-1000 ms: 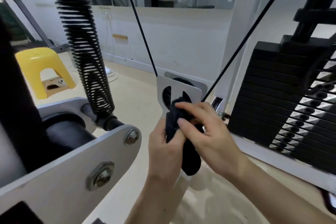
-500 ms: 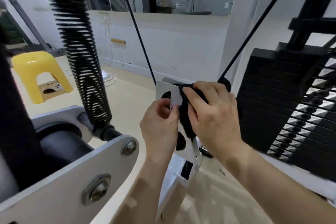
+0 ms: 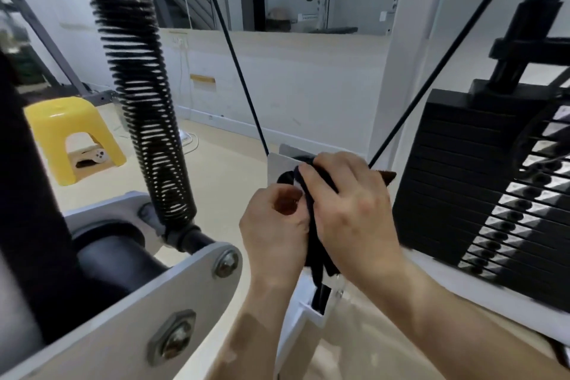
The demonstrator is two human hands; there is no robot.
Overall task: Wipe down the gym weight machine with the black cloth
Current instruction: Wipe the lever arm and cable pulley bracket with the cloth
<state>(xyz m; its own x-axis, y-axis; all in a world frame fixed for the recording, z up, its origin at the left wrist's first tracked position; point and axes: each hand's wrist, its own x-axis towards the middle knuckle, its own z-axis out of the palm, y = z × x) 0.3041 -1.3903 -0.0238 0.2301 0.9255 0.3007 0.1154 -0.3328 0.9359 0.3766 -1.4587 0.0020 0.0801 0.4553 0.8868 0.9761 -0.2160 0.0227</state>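
Observation:
The black cloth [image 3: 316, 244] hangs between my two hands, draped over the white pulley bracket [image 3: 276, 165] of the weight machine at centre. My right hand [image 3: 348, 210] presses the cloth against the bracket's top and right side, fingers wrapped over it. My left hand [image 3: 274, 231] is curled against the bracket's left face and touches the cloth's edge; whether it grips the bracket or the cloth is unclear. Two black cables [image 3: 237, 68] run up from the pulley. The black weight stack [image 3: 481, 182] stands to the right.
A black coiled spring [image 3: 142, 95] and a white bolted arm plate [image 3: 172, 296] fill the left foreground. A yellow plastic stool [image 3: 69, 136] stands on the beige floor at far left. A white wall with a mirror above it runs behind.
Both hands rose with the cloth from below the bracket up onto it. Since half a second ago the right hand has slid the cloth a little to the right and down.

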